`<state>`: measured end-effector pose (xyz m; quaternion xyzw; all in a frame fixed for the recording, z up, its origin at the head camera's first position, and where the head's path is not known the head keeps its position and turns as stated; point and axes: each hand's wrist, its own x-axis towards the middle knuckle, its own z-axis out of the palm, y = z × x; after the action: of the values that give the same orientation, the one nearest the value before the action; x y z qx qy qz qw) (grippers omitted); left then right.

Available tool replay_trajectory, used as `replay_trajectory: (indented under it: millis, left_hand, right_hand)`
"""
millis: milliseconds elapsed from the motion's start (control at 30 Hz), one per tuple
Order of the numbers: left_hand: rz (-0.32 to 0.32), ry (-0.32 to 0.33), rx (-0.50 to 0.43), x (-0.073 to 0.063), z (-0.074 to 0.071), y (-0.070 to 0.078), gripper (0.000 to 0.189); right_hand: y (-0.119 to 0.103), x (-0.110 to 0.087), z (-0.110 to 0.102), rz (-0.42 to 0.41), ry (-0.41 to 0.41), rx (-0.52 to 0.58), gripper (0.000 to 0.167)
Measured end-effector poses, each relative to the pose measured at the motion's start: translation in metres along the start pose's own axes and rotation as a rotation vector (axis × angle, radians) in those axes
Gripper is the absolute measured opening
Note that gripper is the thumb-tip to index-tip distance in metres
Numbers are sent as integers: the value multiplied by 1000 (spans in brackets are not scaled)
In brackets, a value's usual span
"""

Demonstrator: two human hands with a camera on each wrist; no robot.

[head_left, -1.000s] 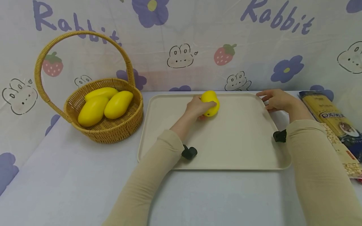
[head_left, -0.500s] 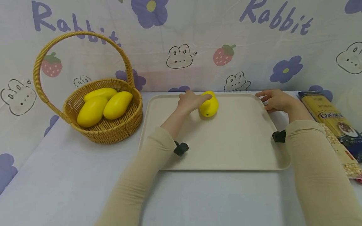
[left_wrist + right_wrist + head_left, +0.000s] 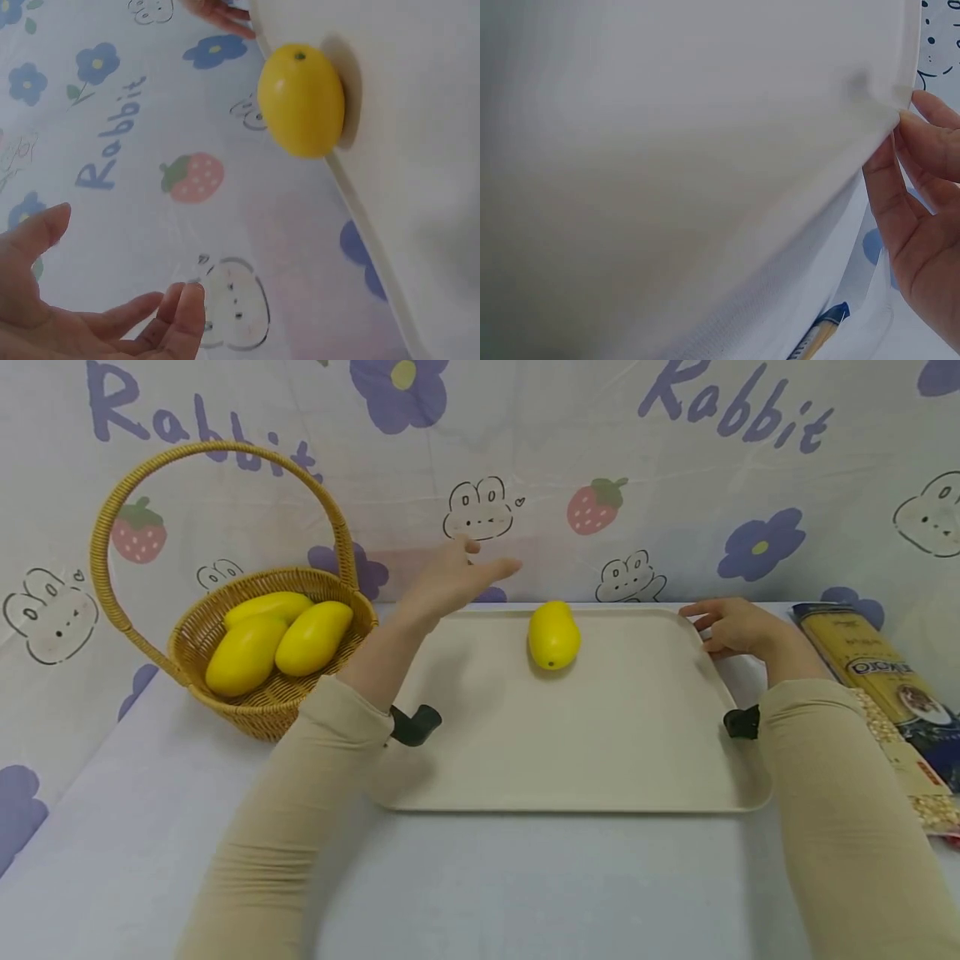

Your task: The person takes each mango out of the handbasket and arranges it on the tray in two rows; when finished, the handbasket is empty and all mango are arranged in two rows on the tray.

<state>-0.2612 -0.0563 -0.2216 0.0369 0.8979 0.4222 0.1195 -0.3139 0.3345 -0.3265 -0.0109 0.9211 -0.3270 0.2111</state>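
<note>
A yellow mango point(image 3: 553, 636) lies alone near the back edge of the beige tray point(image 3: 600, 752). My left hand point(image 3: 452, 577) is raised behind the tray's back left part, thumb and fingers apart with nothing between them. In the left wrist view, that left hand point(image 3: 112, 307) is at the lower left, well away from the mango point(image 3: 301, 101). My right hand point(image 3: 738, 628) holds the tray's back right corner. The right wrist view shows thumb and fingertips of that right hand point(image 3: 926, 217) at the corner of the tray rim point(image 3: 909, 45).
A wicker basket point(image 3: 300, 714) with a tall arched handle stands left of the tray, with 3 mangoes point(image 3: 247, 656) inside. Food packages point(image 3: 870, 660) lie on the right. A printed cloth point(image 3: 540, 443) hangs close behind the tray. Black wrist mounts point(image 3: 416, 725) jut from both sleeves.
My left hand has let go of the mango, leaving it on the tray, and has moved up and left. The right hand stays at the tray corner.
</note>
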Motion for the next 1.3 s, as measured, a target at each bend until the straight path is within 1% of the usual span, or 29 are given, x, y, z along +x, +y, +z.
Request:
replay_trajectory:
  millis: [167, 233, 367, 467, 633, 733, 900, 1100, 1200, 1300]
  left_hand:
    - [47, 42, 7, -8, -24, -3, 70]
    - [74, 45, -4, -10, -34, -7, 69]
    - [107, 34, -4, -15, -54, -17, 66]
    - [107, 37, 12, -18, -68, -23, 63]
    - [108, 70, 53, -20, -89, -33, 62]
    - [100, 90, 70, -20, -99, -39, 62]
    - [67, 107, 82, -18, -116, -53, 64]
    - [9, 143, 77, -12, -141, -73, 68]
    - [-30, 134, 52, -9, -149, -83, 70]
    - [-69, 112, 28, -6, -152, -92, 75]
  right_hand:
    - [0, -1, 0, 3, 2, -1, 73]
    - [0, -1, 0, 3, 3, 0, 72]
    - [0, 0, 0, -4, 8, -4, 72]
    - [0, 0, 0, -7, 12, -11, 72]
    - [0, 0, 1, -7, 9, -10, 72]
    - [0, 0, 0, -9, 6, -10, 72]
    - [0, 0, 1, -7, 7, -15, 72]
    - [0, 0, 1, -12, 8, -16, 72]
    - [0, 0, 0, -8, 10, -14, 72]
    - [0, 0, 0, -10, 9, -13, 72]
